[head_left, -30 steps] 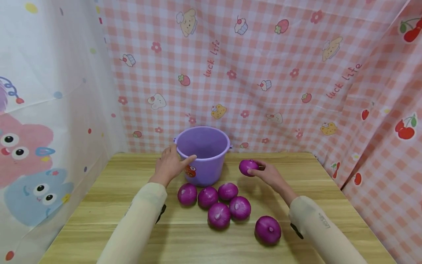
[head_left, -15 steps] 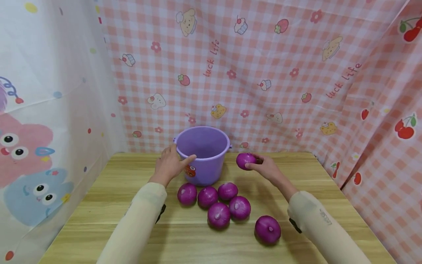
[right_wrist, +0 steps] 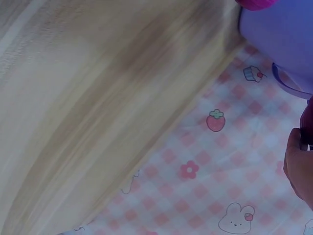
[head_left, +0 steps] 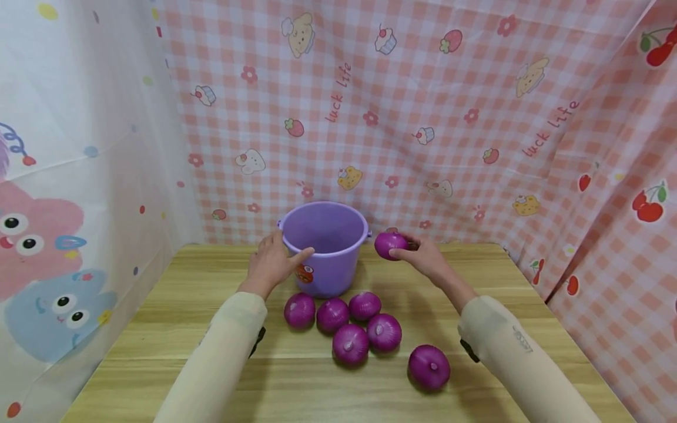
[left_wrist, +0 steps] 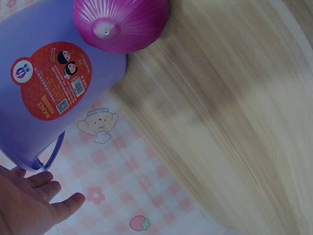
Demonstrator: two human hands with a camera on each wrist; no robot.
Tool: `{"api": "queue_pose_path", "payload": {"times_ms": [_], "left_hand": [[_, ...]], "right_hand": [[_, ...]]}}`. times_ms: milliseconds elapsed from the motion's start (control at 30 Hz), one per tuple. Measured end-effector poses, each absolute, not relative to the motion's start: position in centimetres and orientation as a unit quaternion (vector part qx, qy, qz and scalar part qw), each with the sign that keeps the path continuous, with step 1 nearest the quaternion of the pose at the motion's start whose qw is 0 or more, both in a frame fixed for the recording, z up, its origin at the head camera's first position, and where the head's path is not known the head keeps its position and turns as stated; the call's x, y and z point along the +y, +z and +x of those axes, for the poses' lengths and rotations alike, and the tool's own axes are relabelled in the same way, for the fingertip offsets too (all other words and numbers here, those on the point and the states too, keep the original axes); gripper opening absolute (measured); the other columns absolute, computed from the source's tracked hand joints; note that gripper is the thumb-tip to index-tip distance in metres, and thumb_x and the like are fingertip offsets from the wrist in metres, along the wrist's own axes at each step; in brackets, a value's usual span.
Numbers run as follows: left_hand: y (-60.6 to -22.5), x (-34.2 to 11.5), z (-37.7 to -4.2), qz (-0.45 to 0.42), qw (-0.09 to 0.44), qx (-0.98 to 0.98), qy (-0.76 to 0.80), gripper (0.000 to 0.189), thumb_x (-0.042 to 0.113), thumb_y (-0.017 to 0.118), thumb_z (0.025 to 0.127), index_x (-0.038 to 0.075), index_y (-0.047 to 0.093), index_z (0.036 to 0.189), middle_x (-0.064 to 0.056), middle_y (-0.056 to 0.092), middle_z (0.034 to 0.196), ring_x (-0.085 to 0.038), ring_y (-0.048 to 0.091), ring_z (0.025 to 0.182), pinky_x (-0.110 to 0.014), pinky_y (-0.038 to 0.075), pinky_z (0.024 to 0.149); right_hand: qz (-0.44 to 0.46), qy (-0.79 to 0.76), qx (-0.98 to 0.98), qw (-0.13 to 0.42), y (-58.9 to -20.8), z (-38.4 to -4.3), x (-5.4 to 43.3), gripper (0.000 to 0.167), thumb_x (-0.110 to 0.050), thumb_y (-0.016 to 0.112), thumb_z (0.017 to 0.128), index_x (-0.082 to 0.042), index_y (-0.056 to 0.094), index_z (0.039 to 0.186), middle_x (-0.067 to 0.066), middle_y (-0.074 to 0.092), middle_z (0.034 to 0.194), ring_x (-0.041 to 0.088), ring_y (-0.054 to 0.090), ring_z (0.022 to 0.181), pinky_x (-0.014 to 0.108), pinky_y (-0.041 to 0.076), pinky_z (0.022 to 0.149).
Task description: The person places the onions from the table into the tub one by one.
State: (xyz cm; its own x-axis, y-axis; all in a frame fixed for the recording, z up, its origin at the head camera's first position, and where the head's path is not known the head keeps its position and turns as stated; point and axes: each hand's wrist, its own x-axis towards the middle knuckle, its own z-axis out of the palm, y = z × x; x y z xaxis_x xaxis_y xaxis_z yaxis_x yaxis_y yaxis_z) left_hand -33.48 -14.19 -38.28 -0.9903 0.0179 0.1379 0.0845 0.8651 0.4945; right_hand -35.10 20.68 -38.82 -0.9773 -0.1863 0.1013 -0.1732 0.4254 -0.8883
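A purple plastic bucket (head_left: 328, 267) stands upright at the back of the table, its visible inside bare. My left hand (head_left: 272, 264) rests at its left side, thumb stretched along the front rim and fingers reaching round the side. In the left wrist view the relaxed fingers of that hand (left_wrist: 34, 200) lie right at the rim by the handle. My right hand (head_left: 425, 258) holds a red onion (head_left: 390, 245) between thumb and fingers, raised just right of the bucket near rim height. In the right wrist view only part of that hand (right_wrist: 299, 164) shows.
Several red onions (head_left: 351, 345) lie in a cluster in front of the bucket, the back ones close to its base. Another onion (head_left: 429, 368) lies apart at the front right. Behind the wooden table (head_left: 201, 329) hangs a pink checked cloth (head_left: 423, 88).
My right hand has lifted the onion up and to the left, closer to the bucket's rim. The left hand, the bucket and the other onions have stayed in place.
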Motion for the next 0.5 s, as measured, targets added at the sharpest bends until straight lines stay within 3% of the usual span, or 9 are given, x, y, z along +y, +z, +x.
{"api": "queue_pose_path", "payload": {"times_ms": [500], "left_hand": [[-38.1, -14.2, -33.4, -0.028, 0.066, -0.964, -0.256, 0.108, 0.077, 0.052, 0.085, 0.000, 0.021, 0.154, -0.027, 0.033, 0.152, -0.043, 0.031, 0.139, -0.064, 0.030, 0.109]], "right_hand": [[-0.103, -0.502, 0.859, -0.014, -36.4, -35.6, 19.5, 0.075, -0.040, 0.074, 0.089, -0.005, 0.045, 0.148, 0.023, 0.056, 0.136, 0.034, 0.054, 0.124, 0.047, 0.045, 0.103]]}}
